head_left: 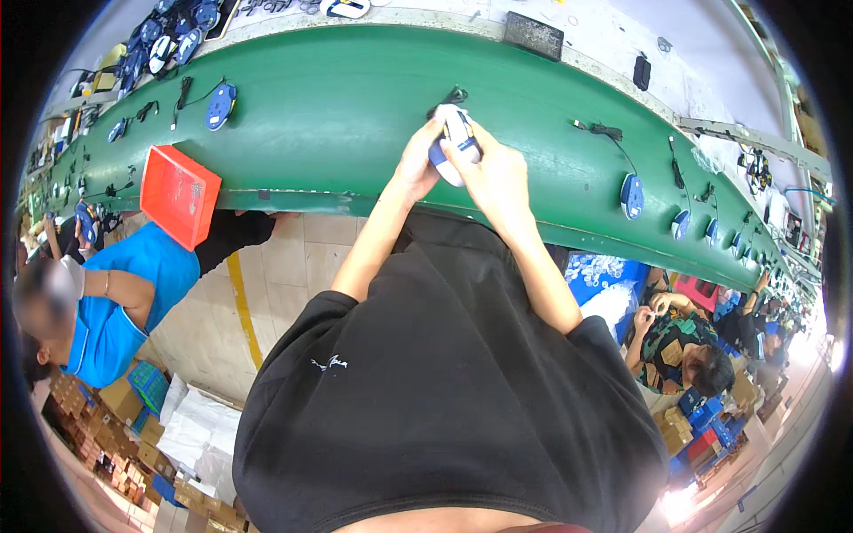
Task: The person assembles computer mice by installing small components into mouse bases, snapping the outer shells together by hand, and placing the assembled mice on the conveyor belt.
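Presently, left hand point(418, 160) and right hand point(499, 178) are holding a white-and-blue device point(460, 133) in narrow grips, right of the red bin point(171, 216); a blue device point(220, 107) is lying on the green worktop point(338, 124) beyond that bin.

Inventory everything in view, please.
Held mouse: one, white and blue, upper centre
Belt: one, green, across front
Other mice: several, mostly blue, along belt
Cables: several, black, along belt
Tray: one, red, belt's left near edge
Mouse pile: one, mostly blue, upper left
Box: one, dark, far ledge
Cartons: many, brown, both lower sides
People: several, varied clothing, both sides
Shirt: one, black, centre
Left fingers: one set, bare, on mouse
Right fingers: one set, bare, on mouse
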A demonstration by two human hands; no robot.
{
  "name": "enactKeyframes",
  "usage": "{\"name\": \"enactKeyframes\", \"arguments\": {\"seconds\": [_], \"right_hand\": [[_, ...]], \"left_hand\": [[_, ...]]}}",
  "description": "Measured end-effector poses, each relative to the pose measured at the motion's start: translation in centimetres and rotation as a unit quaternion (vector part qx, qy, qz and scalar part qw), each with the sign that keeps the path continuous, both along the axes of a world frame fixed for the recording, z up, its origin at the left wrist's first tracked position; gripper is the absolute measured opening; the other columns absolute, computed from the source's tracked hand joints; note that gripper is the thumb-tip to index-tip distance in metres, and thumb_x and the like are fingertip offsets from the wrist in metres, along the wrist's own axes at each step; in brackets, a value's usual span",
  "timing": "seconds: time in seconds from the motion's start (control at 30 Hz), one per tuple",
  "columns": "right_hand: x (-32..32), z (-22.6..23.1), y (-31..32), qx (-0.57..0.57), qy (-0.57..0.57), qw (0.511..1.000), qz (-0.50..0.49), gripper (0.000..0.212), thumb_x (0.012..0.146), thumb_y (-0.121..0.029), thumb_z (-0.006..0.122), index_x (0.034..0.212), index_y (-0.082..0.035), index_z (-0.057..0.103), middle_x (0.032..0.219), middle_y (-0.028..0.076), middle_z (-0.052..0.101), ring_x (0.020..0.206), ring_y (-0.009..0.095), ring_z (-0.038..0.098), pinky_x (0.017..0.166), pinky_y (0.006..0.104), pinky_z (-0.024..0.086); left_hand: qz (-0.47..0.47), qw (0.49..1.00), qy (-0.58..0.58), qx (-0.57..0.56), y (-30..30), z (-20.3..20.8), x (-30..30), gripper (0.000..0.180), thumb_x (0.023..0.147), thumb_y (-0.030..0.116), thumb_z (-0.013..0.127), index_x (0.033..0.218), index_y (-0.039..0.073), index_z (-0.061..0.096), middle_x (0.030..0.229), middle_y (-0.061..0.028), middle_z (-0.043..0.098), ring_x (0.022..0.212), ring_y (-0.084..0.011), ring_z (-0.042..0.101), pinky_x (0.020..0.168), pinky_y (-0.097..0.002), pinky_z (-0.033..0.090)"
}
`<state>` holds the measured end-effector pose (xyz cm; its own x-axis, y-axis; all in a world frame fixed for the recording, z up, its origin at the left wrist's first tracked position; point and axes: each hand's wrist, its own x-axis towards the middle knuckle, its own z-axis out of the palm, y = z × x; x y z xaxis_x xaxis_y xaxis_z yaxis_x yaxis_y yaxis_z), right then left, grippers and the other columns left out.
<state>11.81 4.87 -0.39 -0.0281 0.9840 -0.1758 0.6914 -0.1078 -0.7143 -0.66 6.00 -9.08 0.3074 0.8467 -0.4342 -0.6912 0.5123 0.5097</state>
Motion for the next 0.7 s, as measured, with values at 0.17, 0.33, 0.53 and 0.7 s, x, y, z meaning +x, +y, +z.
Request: {"name": "enactKeyframes", "arguments": {"seconds": [0.17, 0.33, 0.53, 0.7], "right_hand": [[1.9, 0.7, -2.0, -0.069, -0.017, 0.997, -0.033, 0.058, 0.079, -0.042, 0.071, 0.121, -0.003, 0.062, 0.084, 0.018, 0.07, 0.076, 0.02, 0.07, 0.07, 0.0304, 0.052], [4.9, -4.4, -3.0, -0.206, 0.332, 0.91, -0.14, 0.06, 0.074, -0.035, 0.078, 0.119, 0.002, 0.061, 0.089, 0.016, 0.071, 0.077, 0.018, 0.069, 0.072, 0.0317, 0.054], [4.0, -7.3, -4.8, -0.176, 0.222, 0.952, -0.114, 0.07, 0.074, -0.032, 0.08, 0.129, 0.001, 0.052, 0.098, 0.014, 0.07, 0.093, 0.017, 0.066, 0.082, 0.0287, 0.05], [5.1, -6.9, -3.6, -0.084, 0.131, 0.982, -0.105, 0.074, 0.076, -0.031, 0.077, 0.136, 0.0, 0.045, 0.1, 0.019, 0.068, 0.091, 0.026, 0.067, 0.082, 0.035, 0.05]], "left_hand": [[-0.096, 0.994, 0.052, 0.007, -1.6, -1.6, 0.5, 0.046, 0.096, 0.043, 0.052, 0.124, 0.006, 0.055, 0.111, -0.0054, 0.063, 0.1, -0.0137, 0.061, 0.085, -0.03, 0.05], [-0.132, 0.981, 0.141, -0.017, -2.2, -2.3, 1.4, 0.048, 0.094, 0.052, 0.052, 0.115, 0.01, 0.059, 0.099, 0.0004, 0.062, 0.088, -0.0089, 0.06, 0.069, -0.0238, 0.05], [-0.106, 0.954, 0.278, 0.039, -2.8, -2.9, 2.2, 0.05, 0.093, 0.057, 0.05, 0.113, 0.012, 0.062, 0.092, 0.0005, 0.062, 0.079, -0.0062, 0.057, 0.059, -0.0211, 0.045], [-0.128, 0.985, 0.105, -0.047, -2.5, -2.8, -0.7, 0.05, 0.096, 0.05, 0.047, 0.123, 0.009, 0.056, 0.099, -0.0089, 0.064, 0.084, -0.0223, 0.066, 0.069, -0.0411, 0.057]]}}
